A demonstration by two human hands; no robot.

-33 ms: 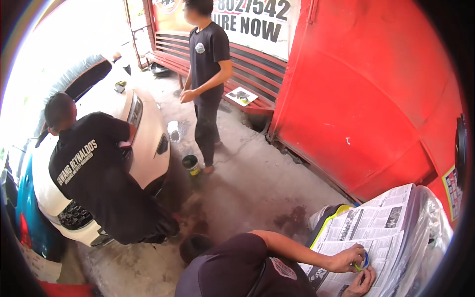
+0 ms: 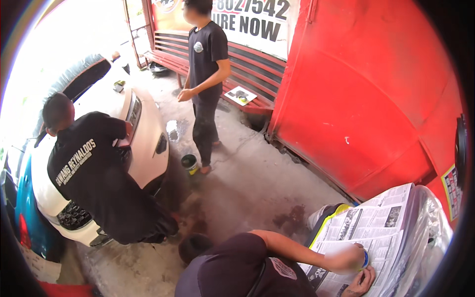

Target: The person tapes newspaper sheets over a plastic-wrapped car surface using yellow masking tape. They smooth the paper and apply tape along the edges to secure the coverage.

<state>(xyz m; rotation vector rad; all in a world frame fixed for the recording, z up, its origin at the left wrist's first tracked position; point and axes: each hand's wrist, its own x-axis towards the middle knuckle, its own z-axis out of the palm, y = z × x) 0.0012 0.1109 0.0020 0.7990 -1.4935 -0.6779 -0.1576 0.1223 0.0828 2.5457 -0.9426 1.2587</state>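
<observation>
Stained concrete floor (image 2: 257, 183) runs between a red sheet-metal wall (image 2: 366, 114) and one white car (image 2: 148, 133), the biggest thing in the yard, with a sliver of a blue car (image 2: 24, 213) at the left edge. Three people are at work below me: one in a black shirt (image 2: 94, 173) crouches against the white car, one (image 2: 205, 64) stands by a red bench (image 2: 257, 104), and a third, a co-worker in a dark shirt (image 2: 237, 272), bends low just under my camera.

At lower right, overlapping sheets of newspaper (image 2: 376, 222) cover a plastic-wrapped body panel, their long axis climbing from lower left to upper right. The co-worker's upper hand (image 2: 346, 258) presses one blue tape roll (image 2: 365, 258) against the paper; the lower hand (image 2: 363, 284) lies flat on the sheet just beneath. One small paint can (image 2: 189, 162) stands by the standing person's feet. My own hands are outside the picture, so I cannot tell their grip.
</observation>
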